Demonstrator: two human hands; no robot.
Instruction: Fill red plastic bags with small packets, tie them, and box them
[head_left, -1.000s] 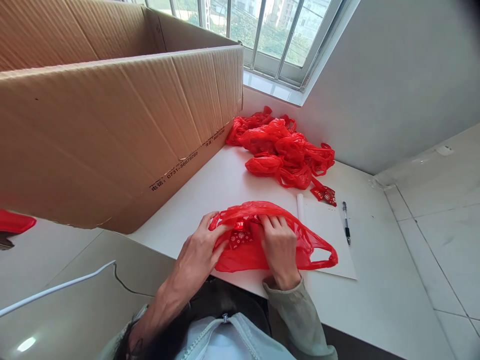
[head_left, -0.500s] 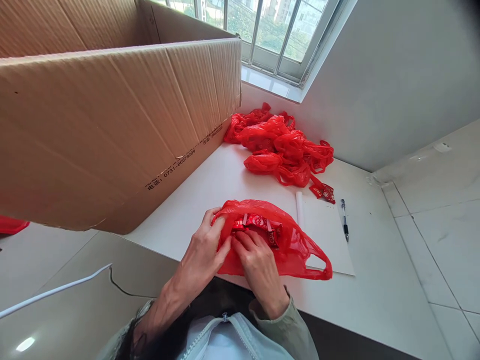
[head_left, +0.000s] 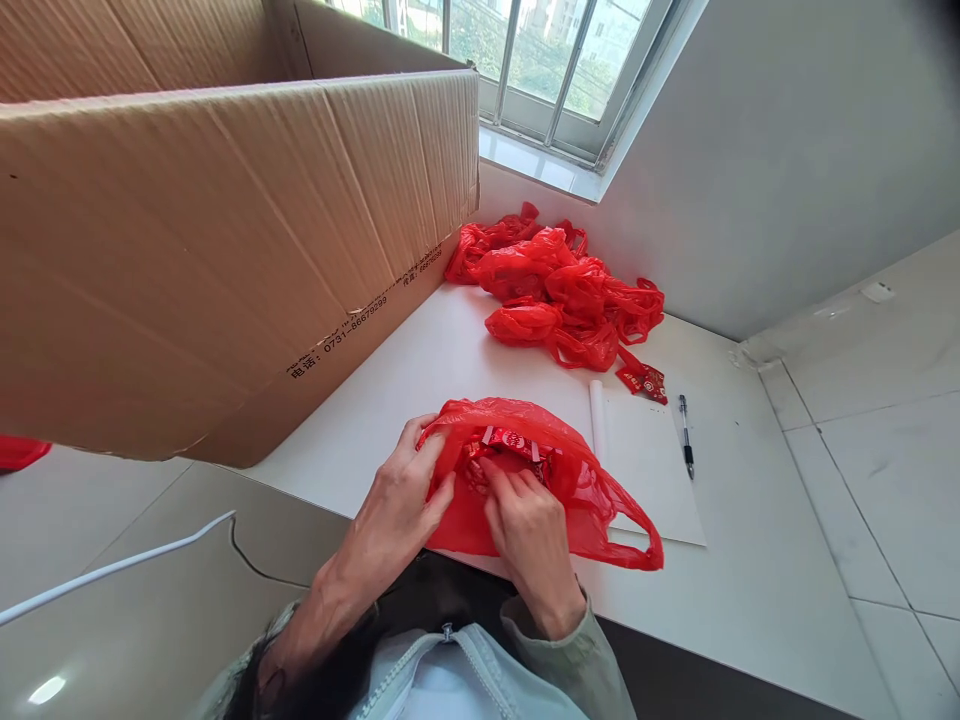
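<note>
A red plastic bag lies at the table's near edge with its mouth open toward me and one handle loop spread to the right. Inside it sit several shiny red wrapped packets with white print. My left hand grips the bag's left rim, thumb and fingers curled around the thin plastic. Through the mouth reaches my right hand, its fingers bent and bunched on a red packet at the left of the pile. The fingertips are partly hidden there.
A large open cardboard box takes up the left side. Crumpled red plastic bags are heaped at the back, near a small red packet. White paper with a rolled edge and a pen lie to the right.
My right hand has shifted slightly right and turned, its fingers bunching at the left of the packets, which have moved a little. My left hand stays on the bag's rim.
</note>
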